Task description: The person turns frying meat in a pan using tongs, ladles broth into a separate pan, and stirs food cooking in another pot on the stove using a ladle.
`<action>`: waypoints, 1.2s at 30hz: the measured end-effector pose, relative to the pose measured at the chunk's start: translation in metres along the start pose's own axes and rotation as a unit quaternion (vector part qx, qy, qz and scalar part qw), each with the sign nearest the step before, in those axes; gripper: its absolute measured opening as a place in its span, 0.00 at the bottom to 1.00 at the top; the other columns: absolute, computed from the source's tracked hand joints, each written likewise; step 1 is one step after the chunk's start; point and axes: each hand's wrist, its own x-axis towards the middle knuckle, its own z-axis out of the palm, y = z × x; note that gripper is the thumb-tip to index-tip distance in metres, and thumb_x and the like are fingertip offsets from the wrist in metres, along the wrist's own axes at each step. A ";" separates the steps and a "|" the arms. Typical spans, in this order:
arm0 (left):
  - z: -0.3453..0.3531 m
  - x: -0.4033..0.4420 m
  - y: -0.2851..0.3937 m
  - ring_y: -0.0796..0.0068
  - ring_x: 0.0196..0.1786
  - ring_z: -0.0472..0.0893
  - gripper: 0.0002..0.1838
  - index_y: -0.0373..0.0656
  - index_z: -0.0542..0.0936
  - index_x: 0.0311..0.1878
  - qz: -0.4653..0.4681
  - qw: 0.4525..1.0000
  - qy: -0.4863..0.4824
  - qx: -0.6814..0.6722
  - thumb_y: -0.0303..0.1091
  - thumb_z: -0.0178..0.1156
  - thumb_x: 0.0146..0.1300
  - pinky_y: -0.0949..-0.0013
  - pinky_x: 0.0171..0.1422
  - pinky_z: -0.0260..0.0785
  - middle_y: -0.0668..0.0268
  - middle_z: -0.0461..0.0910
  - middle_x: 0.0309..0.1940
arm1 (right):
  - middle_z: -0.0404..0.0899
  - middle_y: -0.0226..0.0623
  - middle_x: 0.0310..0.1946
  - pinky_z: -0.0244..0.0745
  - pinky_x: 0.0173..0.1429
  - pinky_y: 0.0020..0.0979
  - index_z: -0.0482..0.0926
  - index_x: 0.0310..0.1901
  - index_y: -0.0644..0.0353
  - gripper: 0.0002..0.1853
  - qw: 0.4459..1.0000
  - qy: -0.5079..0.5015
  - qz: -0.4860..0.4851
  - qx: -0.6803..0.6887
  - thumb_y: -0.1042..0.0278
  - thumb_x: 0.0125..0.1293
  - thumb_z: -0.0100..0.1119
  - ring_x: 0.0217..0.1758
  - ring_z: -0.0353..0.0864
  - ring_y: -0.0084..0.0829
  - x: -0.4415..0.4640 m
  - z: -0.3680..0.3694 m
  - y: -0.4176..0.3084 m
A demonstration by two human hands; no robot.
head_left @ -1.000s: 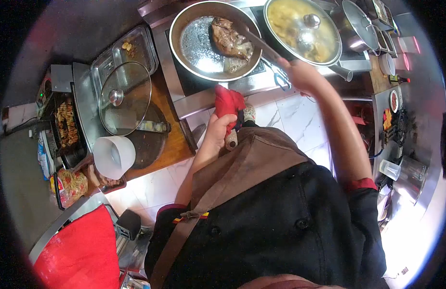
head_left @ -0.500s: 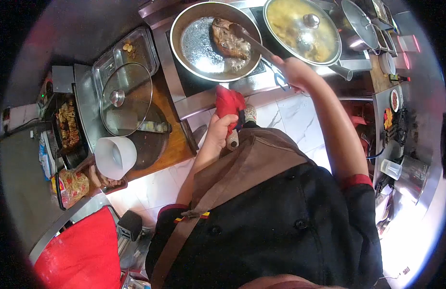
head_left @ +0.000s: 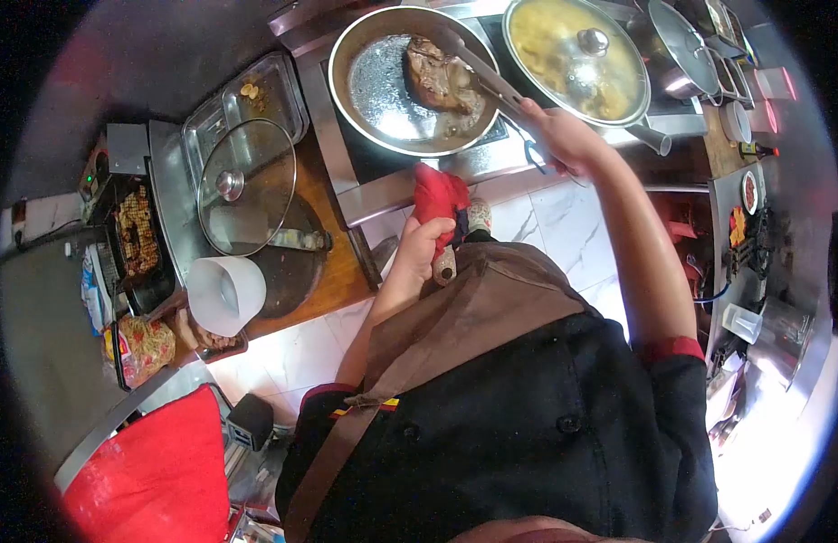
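A wide frying pan (head_left: pixel 369 113) sits on the stove with a browned piece of meat (head_left: pixel 433 77) in its right half, liquid around it. My left hand (head_left: pixel 422 242) is closed round a red cloth (head_left: pixel 437 197) wrapped over the pan's handle. My right hand (head_left: pixel 561 140) grips metal tongs (head_left: pixel 491 80), whose far end reaches over the pan at the meat; the exact contact of the tips is hard to tell. Right of this pan stands a second pan with yellowish food under a glass lid (head_left: pixel 577 68).
On the left lie a metal tray (head_left: pixel 288 90), a loose glass lid (head_left: pixel 247 185), a white container (head_left: pixel 226 296) and a grill basket of diced food (head_left: pixel 137 233). A deep pot (head_left: pixel 680 54) stands at the back right. A red cloth (head_left: pixel 157 471) hangs at lower left.
The tongs have shifted over the meat, which sits at a slightly different angle in the pan. My left hand keeps its hold on the cloth. The whole view has moved a little.
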 end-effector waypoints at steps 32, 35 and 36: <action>-0.003 0.001 -0.003 0.74 0.40 0.77 0.24 0.40 0.71 0.54 -0.022 1.000 -0.006 -0.003 0.26 0.58 0.50 0.71 0.46 0.70 0.67 0.76 0.41 | 0.73 0.40 0.17 0.68 0.23 0.36 0.77 0.37 0.72 0.37 0.978 0.023 -0.003 -0.207 0.36 0.67 0.38 0.16 0.71 0.33 0.015 -0.012 0.001; 0.004 -0.001 0.000 0.72 0.29 0.78 0.17 0.38 0.73 0.46 0.009 1.000 0.007 0.005 0.28 0.57 0.51 0.69 0.35 0.72 0.65 0.77 0.30 | 0.77 0.51 0.21 0.72 0.31 0.40 0.77 0.30 0.74 0.39 0.987 -0.008 0.017 -0.161 0.36 0.67 0.36 0.21 0.77 0.41 0.003 -0.015 -0.002; 0.005 0.000 0.003 0.73 0.34 0.78 0.19 0.40 0.72 0.49 0.001 1.000 0.010 0.004 0.27 0.57 0.51 0.70 0.39 0.72 0.66 0.77 0.35 | 0.76 0.49 0.19 0.71 0.29 0.40 0.77 0.29 0.73 0.39 0.992 0.000 -0.004 -0.127 0.36 0.67 0.36 0.19 0.76 0.39 -0.001 -0.022 -0.001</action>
